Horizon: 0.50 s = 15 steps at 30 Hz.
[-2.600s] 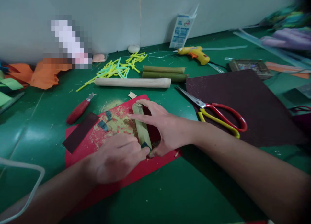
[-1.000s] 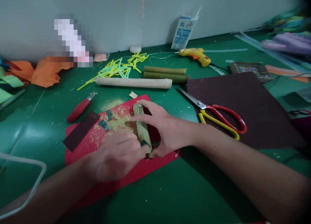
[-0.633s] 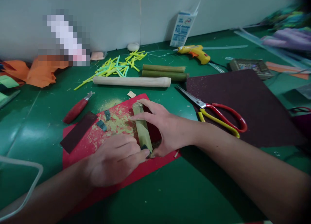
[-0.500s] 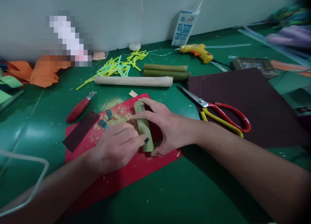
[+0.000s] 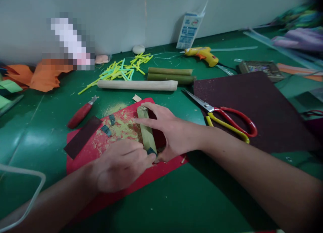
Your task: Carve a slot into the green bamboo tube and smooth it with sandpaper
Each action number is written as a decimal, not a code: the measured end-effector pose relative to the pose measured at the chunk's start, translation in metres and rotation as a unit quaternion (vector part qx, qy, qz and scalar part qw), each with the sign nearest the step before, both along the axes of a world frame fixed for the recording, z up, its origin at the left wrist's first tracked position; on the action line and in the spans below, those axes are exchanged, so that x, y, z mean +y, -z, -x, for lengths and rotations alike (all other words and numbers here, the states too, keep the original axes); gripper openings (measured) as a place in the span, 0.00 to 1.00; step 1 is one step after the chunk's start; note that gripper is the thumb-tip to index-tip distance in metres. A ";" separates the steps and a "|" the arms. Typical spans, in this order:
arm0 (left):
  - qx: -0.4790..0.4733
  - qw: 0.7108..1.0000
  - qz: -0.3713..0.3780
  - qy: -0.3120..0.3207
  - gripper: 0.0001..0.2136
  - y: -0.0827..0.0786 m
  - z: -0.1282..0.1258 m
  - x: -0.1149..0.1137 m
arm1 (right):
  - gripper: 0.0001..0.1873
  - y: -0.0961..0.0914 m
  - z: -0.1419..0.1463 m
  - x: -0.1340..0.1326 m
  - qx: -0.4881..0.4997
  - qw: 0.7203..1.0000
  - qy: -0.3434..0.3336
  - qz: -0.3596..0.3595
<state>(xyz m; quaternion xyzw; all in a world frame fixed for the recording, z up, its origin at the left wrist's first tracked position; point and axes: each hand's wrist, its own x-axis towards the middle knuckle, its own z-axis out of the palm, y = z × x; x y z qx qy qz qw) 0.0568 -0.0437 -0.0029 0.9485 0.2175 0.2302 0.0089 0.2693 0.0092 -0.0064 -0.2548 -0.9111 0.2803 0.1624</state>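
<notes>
Bamboo piece (image 5: 145, 132), pale green, lies on a red mat (image 5: 141, 179) dusted with shavings, at the centre of a green table (image 5: 196, 199). Right hand (image 5: 171, 132) grasps the piece, fingers curled over its far end, thumb at its near end. Left hand (image 5: 118, 165) is clenched on a small dark scrap (image 5: 151, 151), pressed against the piece's near end. Scissors (image 5: 224, 118) lie at three o'clock, a red-handled knife (image 5: 80, 114) at ten o'clock.

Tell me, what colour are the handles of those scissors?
The scissors have one red handle and one yellow handle, seen clearly in the head view, right of the hands.
</notes>
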 end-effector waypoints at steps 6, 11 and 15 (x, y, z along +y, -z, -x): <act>-0.027 0.999 -0.036 -0.020 0.06 -0.001 0.000 0.005 | 0.59 0.006 -0.001 -0.001 0.016 1.000 0.010 -0.015; -0.018 0.999 -0.023 -0.031 0.07 0.000 0.003 0.013 | 0.66 0.004 0.000 -0.002 0.044 0.999 0.027 0.004; -0.017 0.999 -0.016 -0.045 0.07 0.000 0.006 0.012 | 0.66 0.001 0.000 -0.003 0.051 0.998 0.035 0.008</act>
